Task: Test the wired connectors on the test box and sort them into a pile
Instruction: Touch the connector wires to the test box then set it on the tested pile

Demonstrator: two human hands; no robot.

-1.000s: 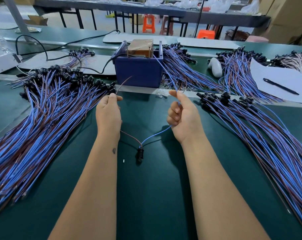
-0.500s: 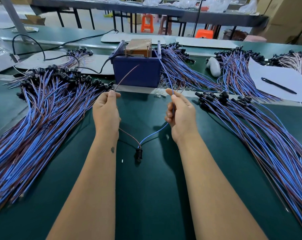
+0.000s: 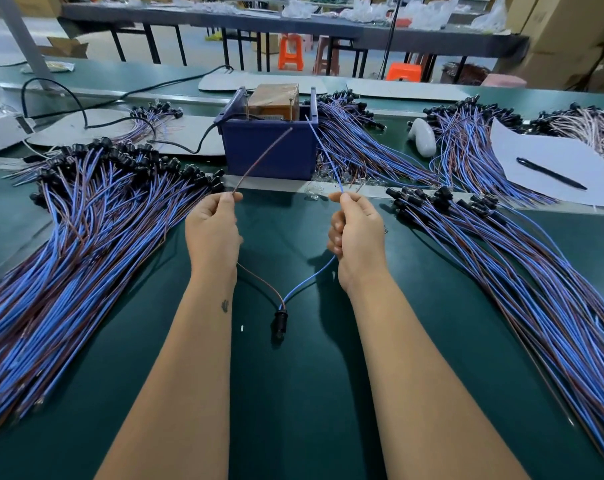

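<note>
Head view shows us with one wired connector (image 3: 280,320) in hand: its black plug lies on the green mat between our forearms, nearer to us than either hand, while its two leads rise away from us. Our left hand (image 3: 213,233) pinches the brown lead (image 3: 264,157) between thumb and fingers; our right hand (image 3: 357,237) is curled round the blue lead (image 3: 323,152), pinching it at the top. Both free ends point ahead of the hands toward the blue test box (image 3: 267,147), close to its top edge, though we cannot tell whether they touch the contacts. We judge this piece is at the testing step, not yet sorted. Beyond the left hand spreads a large pile (image 3: 72,237); beyond the right another bundle (image 3: 522,258). Which is tested we cannot say.
</note>
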